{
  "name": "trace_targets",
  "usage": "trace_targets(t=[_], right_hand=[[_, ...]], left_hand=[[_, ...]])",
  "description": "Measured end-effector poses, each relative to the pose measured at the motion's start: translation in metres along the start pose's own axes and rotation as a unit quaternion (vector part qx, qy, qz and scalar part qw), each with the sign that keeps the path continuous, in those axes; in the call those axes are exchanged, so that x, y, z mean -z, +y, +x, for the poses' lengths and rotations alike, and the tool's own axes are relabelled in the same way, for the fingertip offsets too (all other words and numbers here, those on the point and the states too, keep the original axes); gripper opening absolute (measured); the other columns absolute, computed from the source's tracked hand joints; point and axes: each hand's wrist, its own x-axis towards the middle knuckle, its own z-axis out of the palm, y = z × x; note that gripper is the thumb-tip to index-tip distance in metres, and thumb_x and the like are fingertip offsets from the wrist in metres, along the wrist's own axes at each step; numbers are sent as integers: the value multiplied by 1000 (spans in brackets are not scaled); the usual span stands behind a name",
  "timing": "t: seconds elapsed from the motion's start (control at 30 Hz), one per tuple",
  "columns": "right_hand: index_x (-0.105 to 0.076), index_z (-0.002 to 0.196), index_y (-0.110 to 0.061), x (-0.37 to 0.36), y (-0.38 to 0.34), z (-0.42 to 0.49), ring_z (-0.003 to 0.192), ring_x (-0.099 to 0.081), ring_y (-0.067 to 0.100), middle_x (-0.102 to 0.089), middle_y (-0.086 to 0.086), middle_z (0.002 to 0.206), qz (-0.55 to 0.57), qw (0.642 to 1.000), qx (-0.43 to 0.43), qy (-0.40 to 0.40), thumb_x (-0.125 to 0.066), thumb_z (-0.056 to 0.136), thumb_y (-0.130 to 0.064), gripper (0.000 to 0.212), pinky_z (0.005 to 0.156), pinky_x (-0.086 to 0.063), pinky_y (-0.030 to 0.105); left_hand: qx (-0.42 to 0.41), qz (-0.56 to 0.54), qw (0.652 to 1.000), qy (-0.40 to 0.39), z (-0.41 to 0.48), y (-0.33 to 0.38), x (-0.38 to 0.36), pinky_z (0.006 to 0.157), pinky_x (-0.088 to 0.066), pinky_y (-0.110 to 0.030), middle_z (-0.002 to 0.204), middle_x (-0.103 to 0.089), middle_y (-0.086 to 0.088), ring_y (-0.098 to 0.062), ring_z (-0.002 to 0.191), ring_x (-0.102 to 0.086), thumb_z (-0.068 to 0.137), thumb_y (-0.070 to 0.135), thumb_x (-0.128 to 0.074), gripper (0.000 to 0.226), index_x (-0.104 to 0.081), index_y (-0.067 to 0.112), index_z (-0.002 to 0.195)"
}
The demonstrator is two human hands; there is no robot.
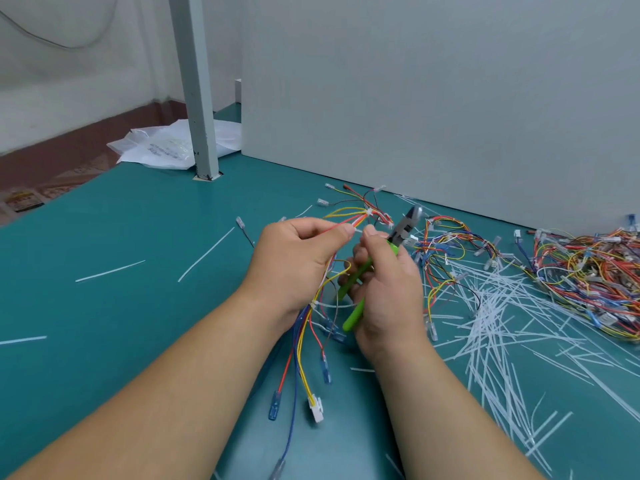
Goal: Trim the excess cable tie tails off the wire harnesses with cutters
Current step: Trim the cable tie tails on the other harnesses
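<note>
Two forearms (166,386) reach over the green table (104,317) — the left hand (298,261) pinches a wire harness (306,336) between thumb and curled fingers just above the tabletop, the right hand (388,289) wraps its fingers round green-handled cutters (358,289) — white cut tails (498,306) and a harness pile (588,271) lie alongside.

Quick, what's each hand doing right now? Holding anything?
Left hand: closed, pinching a wire harness near its cable tie.
Right hand: closed around the green-handled cutters.
</note>
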Motion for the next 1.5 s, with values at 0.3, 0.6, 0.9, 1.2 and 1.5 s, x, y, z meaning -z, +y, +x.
trace_targets(t=[0.3, 0.6, 0.9, 1.2, 1.5], right_hand=[[-56, 100, -20, -4, 4, -5, 65, -55, 22, -60, 3, 73, 66, 988, -102, -96, -50, 98, -34, 15, 61, -40, 34], [-73, 107, -5, -6, 5, -8, 76, -65, 26, -66, 10, 88, -61, 987, -69, -131, -58, 89, -41, 43, 67, -54, 40], [-76, 86, -24, -9, 4, -17, 70, -63, 17, -67, 2, 79, -114, 982, -4, -150, -59, 93, -36, 22, 64, -56, 34], [-74, 86, -19, -6, 10, -14, 64, -37, 22, -49, 4, 69, -146, 981, 56, -115, -60, 96, -33, 22, 59, -35, 40], [-75, 93, -23, -5, 8, -16, 61, -32, 20, -42, 5, 67, -227, 961, 125, -95, -60, 94, -34, 19, 55, -29, 36]], left_hand=[[84, -189, 978, 40, 5, 11, 6, 41, -40, -20, 51, -50, 2, -15, 36, -50, 90, 21, -73, 10, -71, 13, 85], [86, -187, 978, 30, 3, 14, 9, 43, -48, -29, 57, -61, -5, -21, 37, -54, 89, 23, -76, 13, -75, 19, 77], [29, -137, 990, 30, 2, 12, 5, 45, -48, -21, 62, -68, -1, -12, 47, -59, 88, 13, -76, 15, -80, 16, 73], [-19, -43, 998, 51, 3, 6, 5, 52, -53, -29, 69, -73, -4, -17, 59, -61, 89, 22, -78, 15, -81, 17, 74], [15, -71, 997, 34, 7, 12, 14, 46, -45, -14, 53, -63, 6, -5, 47, -56, 86, 13, -78, 27, -71, 15, 60]])
